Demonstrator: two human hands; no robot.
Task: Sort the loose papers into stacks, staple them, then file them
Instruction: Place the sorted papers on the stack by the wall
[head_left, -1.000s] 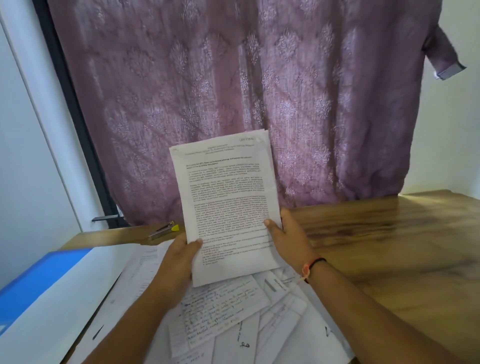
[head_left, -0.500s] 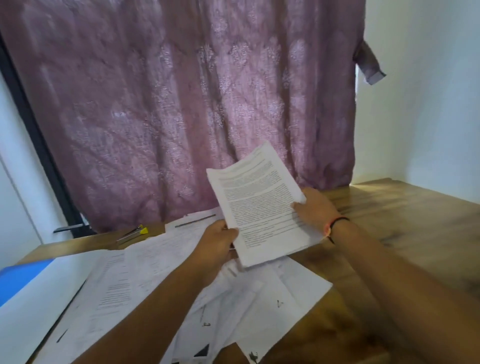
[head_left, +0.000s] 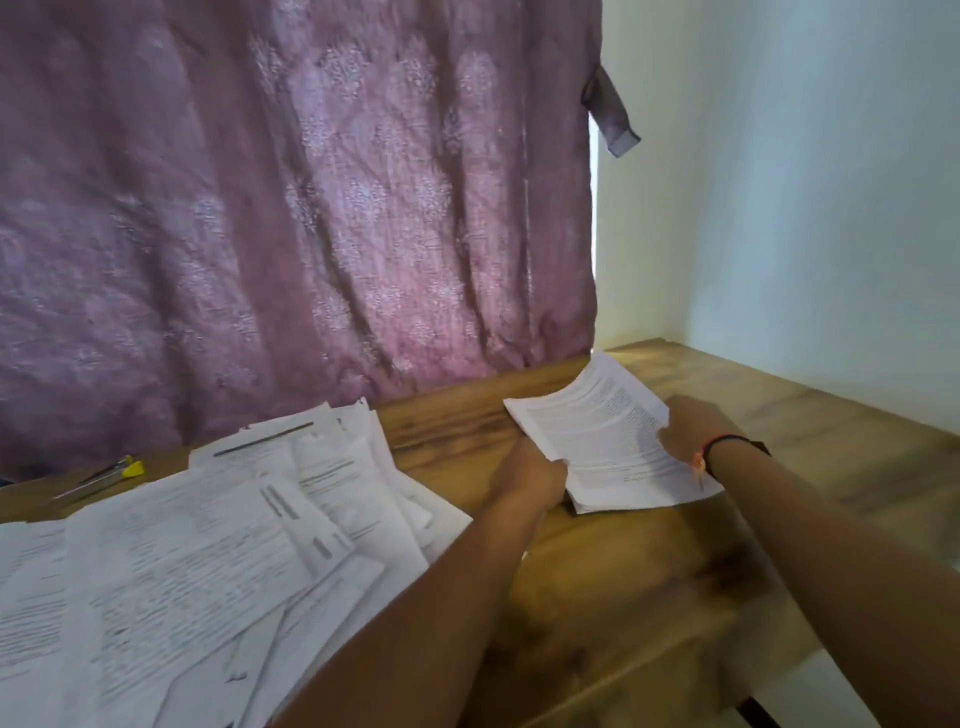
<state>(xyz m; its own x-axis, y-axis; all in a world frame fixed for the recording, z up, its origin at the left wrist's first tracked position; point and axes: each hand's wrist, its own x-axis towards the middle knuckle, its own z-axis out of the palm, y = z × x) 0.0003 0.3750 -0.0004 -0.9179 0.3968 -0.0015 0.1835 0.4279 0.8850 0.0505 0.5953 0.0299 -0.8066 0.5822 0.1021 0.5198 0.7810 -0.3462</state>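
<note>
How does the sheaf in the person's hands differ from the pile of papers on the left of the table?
The held sheaf is squared into one neat block; the loose pile is fanned out, sheets at different angles. The left hand and right hand grip the held sheaf's edges; the loose pile lies untouched. The held sheaf covers a small patch of the table; the loose pile sprawls wide. Both are white printed sheets.
</note>
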